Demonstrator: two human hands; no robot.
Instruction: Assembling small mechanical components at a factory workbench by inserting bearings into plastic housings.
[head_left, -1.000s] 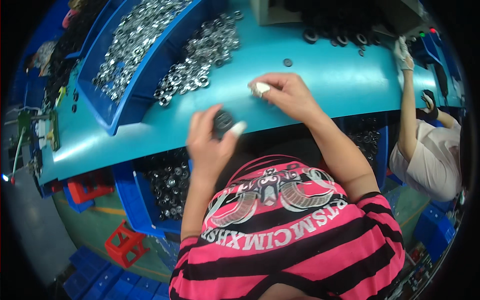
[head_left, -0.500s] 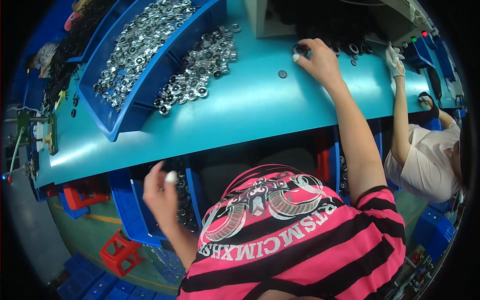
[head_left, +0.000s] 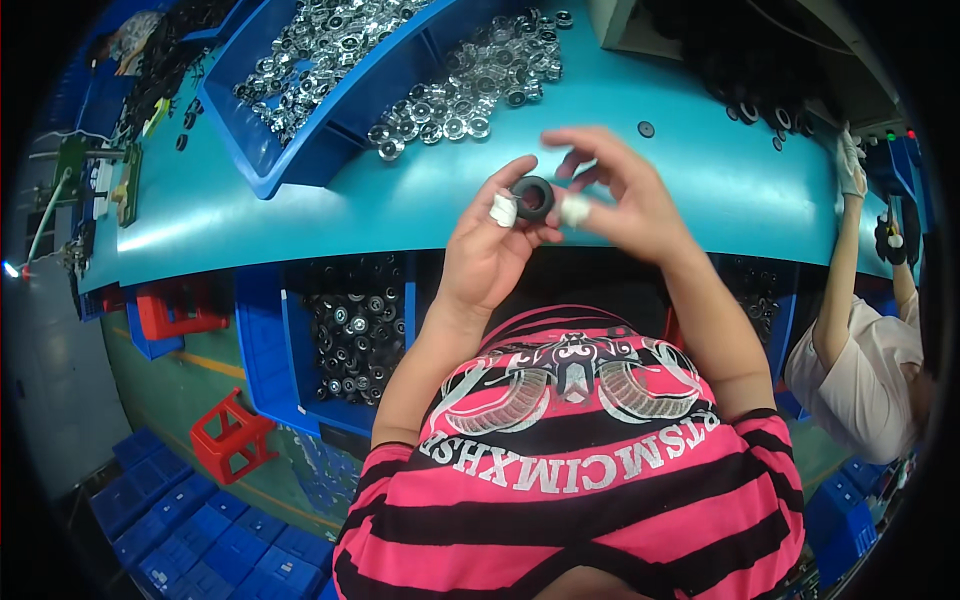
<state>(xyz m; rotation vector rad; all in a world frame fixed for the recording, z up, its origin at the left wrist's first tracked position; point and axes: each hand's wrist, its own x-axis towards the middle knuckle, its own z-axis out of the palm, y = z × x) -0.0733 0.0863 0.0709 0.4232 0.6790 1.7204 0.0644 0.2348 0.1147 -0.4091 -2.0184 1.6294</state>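
While both hands pinch the small black rubber ring, left hand and right hand should grip evenly above the turquoise bench.

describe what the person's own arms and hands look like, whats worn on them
Both forearms are bare. The left hand and right hand wear no gloves, only white wraps, like tape or finger cots, on a fingertip of each hand. Short sleeves end at the upper arms: pink with black stripes and a black cuff, part of a striped shirt.
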